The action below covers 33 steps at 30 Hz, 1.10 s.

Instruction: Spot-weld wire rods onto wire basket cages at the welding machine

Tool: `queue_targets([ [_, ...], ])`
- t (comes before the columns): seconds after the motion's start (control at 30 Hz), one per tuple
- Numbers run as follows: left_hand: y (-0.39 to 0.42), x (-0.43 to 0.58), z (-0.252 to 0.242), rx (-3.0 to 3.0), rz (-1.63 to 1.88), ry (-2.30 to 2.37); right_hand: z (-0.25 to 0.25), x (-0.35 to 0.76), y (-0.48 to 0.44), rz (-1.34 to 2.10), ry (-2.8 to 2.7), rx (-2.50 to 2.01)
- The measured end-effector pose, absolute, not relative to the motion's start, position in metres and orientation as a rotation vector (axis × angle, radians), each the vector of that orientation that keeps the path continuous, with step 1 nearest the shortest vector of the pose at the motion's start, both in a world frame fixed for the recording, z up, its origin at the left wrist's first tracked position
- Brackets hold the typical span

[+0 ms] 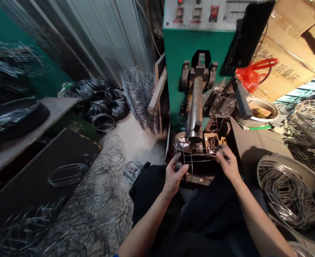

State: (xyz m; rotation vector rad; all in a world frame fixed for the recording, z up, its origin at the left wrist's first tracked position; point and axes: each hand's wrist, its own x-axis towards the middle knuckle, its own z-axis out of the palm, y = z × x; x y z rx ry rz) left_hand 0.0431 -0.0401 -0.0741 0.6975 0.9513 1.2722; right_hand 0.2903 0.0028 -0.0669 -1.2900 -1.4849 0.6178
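A bent metal wire frame [191, 164] is held low in front of the green machine [175, 82], below the end of its thick metal cylinder [196, 107]. My left hand [174, 175] grips the frame's left side, thumb and fingers closed around the wires. At the right, long thin wires run from the frame to my right hand [228, 163], whose fingertips are pinched on their ends. Whether those wires are fixed to the frame cannot be made out. Just behind the hands sits a small tan basket [211, 142] with dark bits inside.
Stacked wire rings [134, 96] stand left of the machine beside a wooden bar [157, 91]. Loose wire pieces [101, 200] cover the floor at left. A basin of bent wires [288, 192] is at my right. A phone [250, 35] hangs at upper right.
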Motion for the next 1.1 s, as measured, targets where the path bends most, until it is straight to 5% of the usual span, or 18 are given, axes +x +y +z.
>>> queue_targets([
  [1.1,-0.004,0.045,-0.069,0.704,1.287,0.949,-0.058,0.277,0.039,0.674,-1.469,-1.298],
])
